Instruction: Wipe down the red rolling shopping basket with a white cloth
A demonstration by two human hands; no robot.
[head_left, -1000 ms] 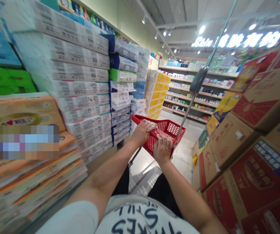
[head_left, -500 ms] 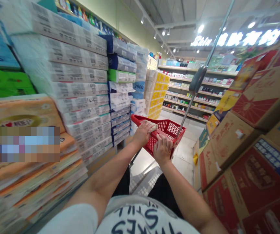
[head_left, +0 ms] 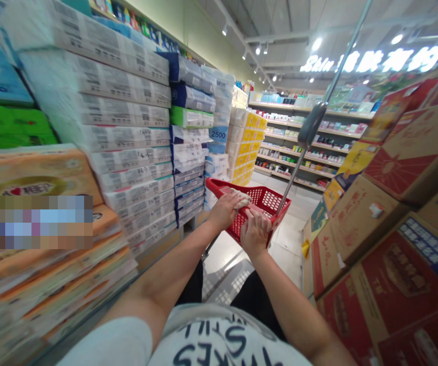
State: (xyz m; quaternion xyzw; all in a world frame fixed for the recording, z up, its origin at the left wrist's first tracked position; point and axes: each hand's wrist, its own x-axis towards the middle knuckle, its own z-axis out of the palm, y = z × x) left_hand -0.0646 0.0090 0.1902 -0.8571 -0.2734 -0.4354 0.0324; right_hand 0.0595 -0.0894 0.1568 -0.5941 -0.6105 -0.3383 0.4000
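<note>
A red plastic shopping cart [head_left: 273, 200] with perforated walls stands in front of me, tilted in view. My left hand [head_left: 224, 210] is closed over a crumpled pale cloth [head_left: 243, 198] and presses it on the cart's red handle bar [head_left: 219, 187]. Beside it, my right hand [head_left: 256, 231] has its fingers wrapped over the same bar, nearer the right end. A long metal pole with a grey fitting [head_left: 312, 124] rises from the cart's right side. The cart's lower part is partly hidden behind my hands and forearms.
Tall stacks of wrapped paper packs [head_left: 127, 112] line the left side, with orange tissue packs [head_left: 32, 173] closer in. Cardboard cartons [head_left: 367, 213] are piled on the right. Stocked shelves [head_left: 295, 134] stand beyond the cart, across the pale floor [head_left: 291, 254].
My left hand and the cloth have slid slightly right along the bar, towards my right hand. The right hand and the cart look almost unmoved; the view has shifted a little.
</note>
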